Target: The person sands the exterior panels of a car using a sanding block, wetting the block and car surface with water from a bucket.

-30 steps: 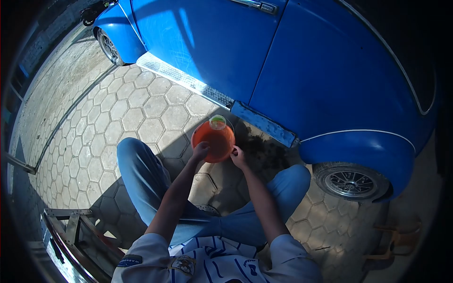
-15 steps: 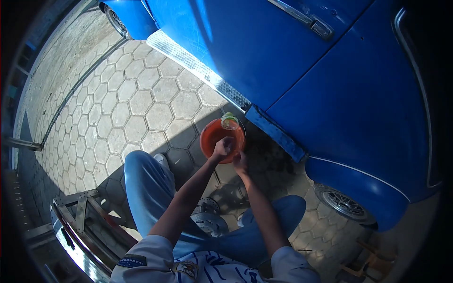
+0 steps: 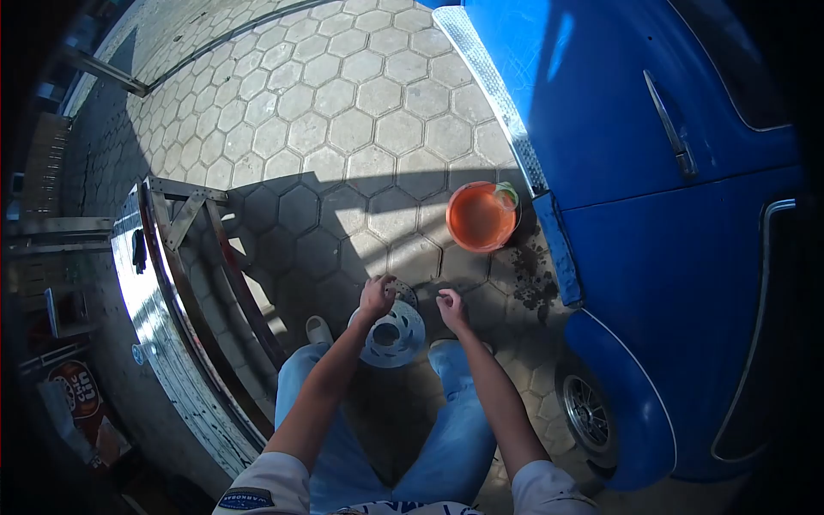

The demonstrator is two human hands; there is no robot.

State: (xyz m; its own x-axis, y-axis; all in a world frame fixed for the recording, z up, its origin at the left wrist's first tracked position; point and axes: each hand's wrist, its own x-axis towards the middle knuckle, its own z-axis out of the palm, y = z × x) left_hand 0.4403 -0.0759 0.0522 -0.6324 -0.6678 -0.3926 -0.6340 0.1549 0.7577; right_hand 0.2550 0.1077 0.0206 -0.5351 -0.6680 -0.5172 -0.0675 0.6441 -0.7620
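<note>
Silvery disc [image 3: 412, 330], pierced by a wide central hole with cut-outs around it, lies on the hexagonal paving [image 3: 396, 129] between the person's legs, at the near middle of the scene. Far to its left, a metal-framed bench [image 3: 159, 296] with a pale, glossy top runs from the near side toward the far side, a small dark item [image 3: 139, 251] on it. Next comes a light-coloured shoe [image 3: 318, 330], just left of the disc. The left hand [image 3: 378, 297] is over the disc's far left edge, fingers bent and spread loosely; whether it touches the metal, I cannot tell. Partly hidden by that hand, a darker perforated ring [image 3: 407, 295] shows at the disc's far side. To the right, the right hand [image 3: 451, 310] hangs apart from the disc, its fingers loosely curled, closed on nothing visible. Farther away and to the right sits an orange bucket [image 3: 456, 225], with a clear cup [image 3: 506, 197] showing some green at its far right rim. Dark wet marks [image 3: 535, 279] stain the paving just right of it. Rightmost is a blue car [image 3: 618, 240], its bright textured running board [image 3: 499, 94] at the far end and a spoked wheel [image 3: 587, 410] nearer.
</note>
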